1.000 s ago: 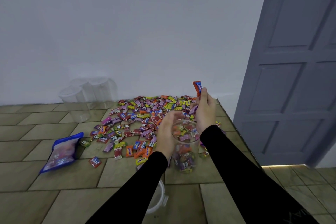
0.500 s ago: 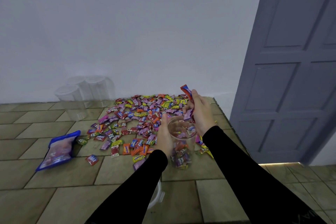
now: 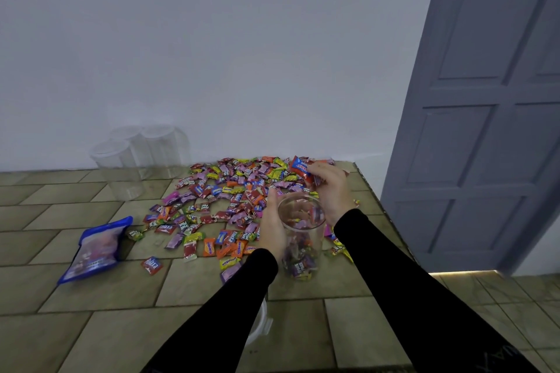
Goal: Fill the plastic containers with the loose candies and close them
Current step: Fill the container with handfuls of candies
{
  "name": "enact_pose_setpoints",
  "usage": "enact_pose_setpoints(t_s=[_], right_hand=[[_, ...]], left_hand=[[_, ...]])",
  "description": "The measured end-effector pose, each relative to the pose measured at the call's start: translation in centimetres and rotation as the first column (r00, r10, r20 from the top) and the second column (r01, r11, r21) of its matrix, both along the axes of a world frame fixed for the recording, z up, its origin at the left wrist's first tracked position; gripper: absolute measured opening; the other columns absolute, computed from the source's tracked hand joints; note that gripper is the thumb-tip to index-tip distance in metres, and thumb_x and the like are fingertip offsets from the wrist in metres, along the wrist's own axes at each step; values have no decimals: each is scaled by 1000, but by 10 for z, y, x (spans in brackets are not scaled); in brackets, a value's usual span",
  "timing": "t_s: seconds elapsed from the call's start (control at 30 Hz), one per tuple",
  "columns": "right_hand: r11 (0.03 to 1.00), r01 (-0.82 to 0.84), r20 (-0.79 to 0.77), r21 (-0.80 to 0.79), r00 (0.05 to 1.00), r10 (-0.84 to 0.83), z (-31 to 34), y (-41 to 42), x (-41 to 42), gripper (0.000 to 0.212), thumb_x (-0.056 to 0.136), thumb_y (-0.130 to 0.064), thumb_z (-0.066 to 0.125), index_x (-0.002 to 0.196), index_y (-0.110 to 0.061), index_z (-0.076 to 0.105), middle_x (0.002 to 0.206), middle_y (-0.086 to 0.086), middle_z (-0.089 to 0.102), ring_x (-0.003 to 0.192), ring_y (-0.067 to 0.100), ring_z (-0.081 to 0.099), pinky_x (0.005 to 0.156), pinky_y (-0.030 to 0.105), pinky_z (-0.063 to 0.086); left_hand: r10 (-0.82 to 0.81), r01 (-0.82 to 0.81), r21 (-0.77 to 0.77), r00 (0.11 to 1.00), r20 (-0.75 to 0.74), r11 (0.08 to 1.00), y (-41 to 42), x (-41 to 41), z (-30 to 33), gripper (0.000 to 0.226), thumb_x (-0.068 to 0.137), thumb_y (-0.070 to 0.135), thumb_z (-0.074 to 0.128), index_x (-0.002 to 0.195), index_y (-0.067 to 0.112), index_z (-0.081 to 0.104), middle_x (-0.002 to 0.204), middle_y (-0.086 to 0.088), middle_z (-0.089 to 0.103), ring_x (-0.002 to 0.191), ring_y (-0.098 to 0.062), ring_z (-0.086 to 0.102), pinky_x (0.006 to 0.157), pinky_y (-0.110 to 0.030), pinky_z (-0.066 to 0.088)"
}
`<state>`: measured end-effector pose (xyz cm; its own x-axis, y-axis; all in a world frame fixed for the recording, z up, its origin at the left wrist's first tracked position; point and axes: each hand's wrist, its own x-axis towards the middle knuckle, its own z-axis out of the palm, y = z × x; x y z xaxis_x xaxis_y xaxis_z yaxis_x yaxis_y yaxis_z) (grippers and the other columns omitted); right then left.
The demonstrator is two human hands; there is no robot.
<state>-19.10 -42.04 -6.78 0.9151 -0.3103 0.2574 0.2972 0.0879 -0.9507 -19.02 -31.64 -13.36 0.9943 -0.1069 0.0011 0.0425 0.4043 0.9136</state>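
I am mid-fill. My left hand [image 3: 272, 228] wraps the clear round plastic container [image 3: 301, 236], standing upright on the tiled table [image 3: 91, 327] at the near edge of the loose wrapped candies [image 3: 230, 191] and roughly half full. My right hand [image 3: 330, 188], just beyond its rim, pinches a red candy packet [image 3: 300, 168]. Next, I judge, the packet goes over the mouth and drops in. 3 empty clear containers [image 3: 136, 154] wait far left of it.

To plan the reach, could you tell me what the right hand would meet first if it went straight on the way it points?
Probably the candy pile: the right hand, holding a red candy, points up-left over it; height unclear.
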Motion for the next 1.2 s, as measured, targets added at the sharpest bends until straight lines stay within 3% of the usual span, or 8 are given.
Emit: enact_pose_setpoints(t_s=[0.1, 0.23, 0.47, 0.67, 0.77, 0.9, 1.03, 1.2], right_hand=[[994, 5, 81, -105, 997, 3, 6, 3, -7, 21, 80, 18, 49, 62, 19, 60, 67, 34, 40, 59, 23, 46, 59, 16, 40], [984, -19, 80, -179, 996, 34, 6, 9, -9, 25, 61, -8, 47, 39, -17, 40, 45, -8, 33, 47, 5, 30, 50, 20, 27], [970, -49, 24, -236, 998, 56, 14, 16, -22, 6, 72, -2, 50, 68, -3, 55, 60, 3, 44, 39, -2, 43, 41, 8, 35], [975, -156, -63, -157, 987, 148, 12, 14, -22, 34, 78, 6, 51, 109, -6, 57, 76, 13, 67, 54, 11, 58, 45, 21, 47], [975, -157, -70, -158, 987, 147, 14, 12, -18, 34, 72, -6, 53, 105, -11, 60, 83, 6, 72, 66, 16, 60, 52, 22, 51], [978, -91, -73, -189, 994, 78, 17, 2, -6, 18, 75, -14, 59, 91, -9, 67, 80, 2, 70, 64, 15, 56, 62, 26, 47], [988, -17, -128, -152, 992, -3, 17, -10, 8, 12, 83, -9, 55, 89, -7, 65, 77, 3, 66, 62, 11, 54, 53, 14, 42], [970, 83, -228, -229, 964, -136, -6, -29, 31, 17, 91, -11, 49, 94, -5, 65, 83, -1, 63, 75, 16, 55, 72, 31, 45]], left_hand=[[3, -3, -39, 1000, -4, 999, 0, -1, 3, 88, 76, 72, 42, 106, -7, 67, 107, -34, 63, 81, -32, 63, 82, -42, 49], [-11, 12, -24, 1000, 21, 1000, 2, 2, -2, 87, 74, 78, 45, 107, 1, 68, 100, -26, 67, 81, -32, 63, 91, -55, 47], [-25, 24, 21, 999, 38, 999, 2, -2, 3, 73, 78, 69, 37, 93, 8, 74, 88, -18, 70, 70, -24, 64, 75, -39, 49], [-56, 55, 11, 998, 30, 998, 3, -4, 7, 76, 80, 67, 36, 101, 2, 69, 95, -22, 68, 79, -30, 62, 78, -46, 48], [-106, 103, 46, 993, 45, 994, 7, -3, 8, 77, 87, 65, 34, 108, -1, 67, 107, -31, 64, 91, -35, 59, 92, -56, 44], [-173, 166, 136, 984, 40, 977, 14, -3, 15, 79, 83, 64, 33, 114, -2, 63, 103, -22, 68, 86, -27, 66, 79, -37, 51], [-179, 164, 248, 983, 41, 955, 25, 12, 24, 79, 85, 67, 26, 115, 4, 63, 111, -13, 70, 100, -27, 67, 90, -40, 52], [-181, 86, 532, 975, 129, 842, 26, 47, 37, 46, 98, 56, 36, 103, 24, 68, 104, 3, 70, 86, -14, 65, 78, -28, 49]])
